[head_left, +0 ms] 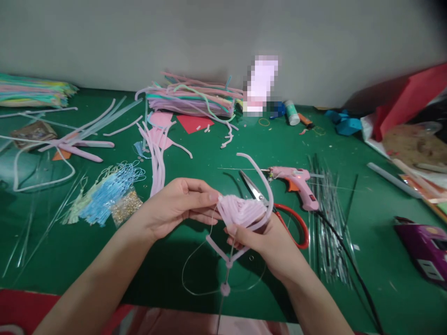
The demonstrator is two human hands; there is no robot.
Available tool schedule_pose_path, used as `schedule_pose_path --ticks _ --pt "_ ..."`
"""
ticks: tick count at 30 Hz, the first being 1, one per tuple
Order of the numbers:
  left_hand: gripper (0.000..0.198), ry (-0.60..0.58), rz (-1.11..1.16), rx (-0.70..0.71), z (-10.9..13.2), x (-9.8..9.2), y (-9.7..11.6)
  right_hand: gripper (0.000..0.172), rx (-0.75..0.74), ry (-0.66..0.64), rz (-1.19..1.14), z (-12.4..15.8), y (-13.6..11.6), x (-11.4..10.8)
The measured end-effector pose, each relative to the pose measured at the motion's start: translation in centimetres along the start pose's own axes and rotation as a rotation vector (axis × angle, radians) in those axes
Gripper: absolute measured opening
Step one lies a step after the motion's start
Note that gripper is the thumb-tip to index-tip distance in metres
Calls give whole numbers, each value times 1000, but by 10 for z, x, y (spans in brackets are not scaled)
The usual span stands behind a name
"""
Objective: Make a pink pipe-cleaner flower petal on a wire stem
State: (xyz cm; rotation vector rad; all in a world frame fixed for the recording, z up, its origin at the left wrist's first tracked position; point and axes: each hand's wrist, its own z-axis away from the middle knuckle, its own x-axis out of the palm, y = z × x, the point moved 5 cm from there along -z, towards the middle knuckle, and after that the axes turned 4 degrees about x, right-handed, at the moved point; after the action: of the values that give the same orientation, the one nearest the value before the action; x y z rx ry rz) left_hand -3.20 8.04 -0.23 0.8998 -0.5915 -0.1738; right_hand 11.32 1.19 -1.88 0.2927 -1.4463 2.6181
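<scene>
Between my hands is a pale pink bundle of pipe cleaners, folded side by side into a wedge. My left hand pinches its left corner with thumb and fingers. From below and the right, my right hand grips it, thumb across the front. One loose pipe cleaner end curves up over the right side. Beneath hangs a thin stem with a small pink V-shaped piece and a round pink knob. A thin clear line loops below my left fingers.
Red-handled scissors lie just beyond my right hand, near a pink glue gun with a black cord. Silvery strips lie right. Blue tassels and a bag of gold beads lie left. A pipe cleaner pile is behind.
</scene>
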Motion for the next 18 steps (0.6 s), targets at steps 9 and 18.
schedule_pose_path --ticks 9,18 --pt "13 51 -88 41 0 -1 4 17 -28 -35 18 -4 8 -2" --pt "13 115 -254 71 6 0 9 17 -31 -38 -3 -5 7 0"
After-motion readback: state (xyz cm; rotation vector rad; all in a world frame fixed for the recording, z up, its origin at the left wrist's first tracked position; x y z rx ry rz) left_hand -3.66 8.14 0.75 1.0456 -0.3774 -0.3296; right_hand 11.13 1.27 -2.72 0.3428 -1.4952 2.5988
